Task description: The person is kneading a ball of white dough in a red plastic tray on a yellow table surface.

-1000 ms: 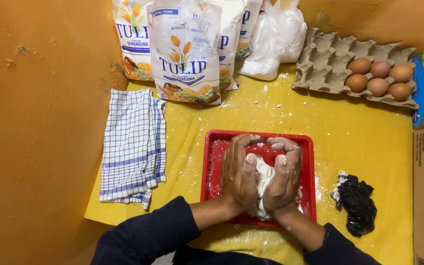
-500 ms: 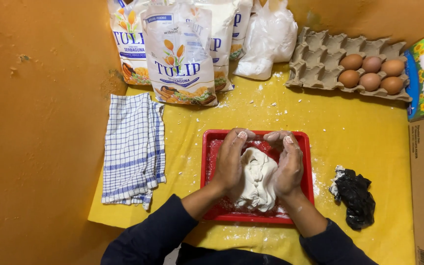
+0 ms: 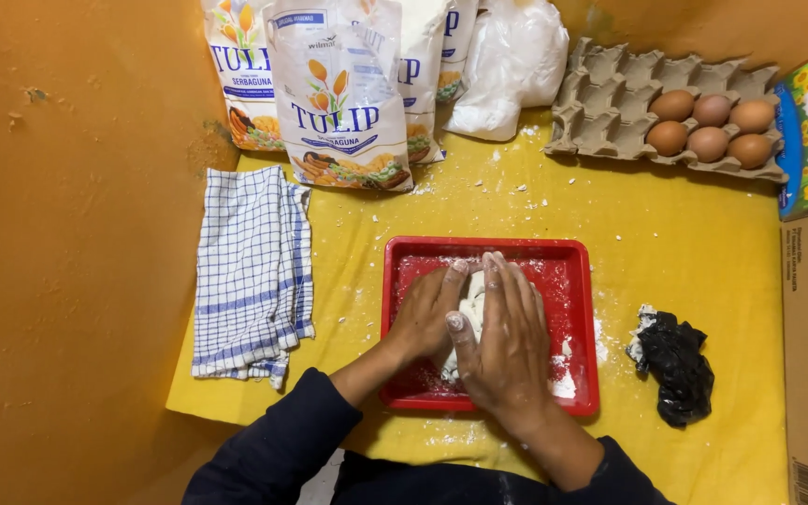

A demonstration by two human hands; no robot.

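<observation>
In the red tray: a lump of white dough (image 3: 470,313) lies near the middle of the red plastic tray (image 3: 577,281), mostly hidden under two hands; only a pale strip shows between them.
Left hand: the left hand (image 3: 427,316) cups the dough's left side, fingers curled against it and pointing away from the body, dusted with flour.
Right hand: the right hand (image 3: 507,332) lies palm-down over the dough's top and right side, fingers stretched forward, thumb tucked toward the left hand; it presses rather than grips.
Done so far: by the look of it, the flour has already come together into one mass, so mixing seems past and the kneading is under way.
Left to do: loose flour and crumbs (image 3: 563,379) sit on the tray floor at the lower right, not yet worked in; how smooth the dough is cannot be judged, since the hands cover it.
Tray's surroundings: flour specks scatter over the yellow sheet (image 3: 703,262) under the tray.
Left of tray: a folded blue-checked cloth (image 3: 252,271) lies apart from it.
Right of tray: a crumpled black plastic bag (image 3: 675,365) sits close by.
Far edge: flour bags (image 3: 343,93), a white plastic bag (image 3: 507,65), and a grey egg carton (image 3: 628,103) holding six brown eggs (image 3: 711,126).
</observation>
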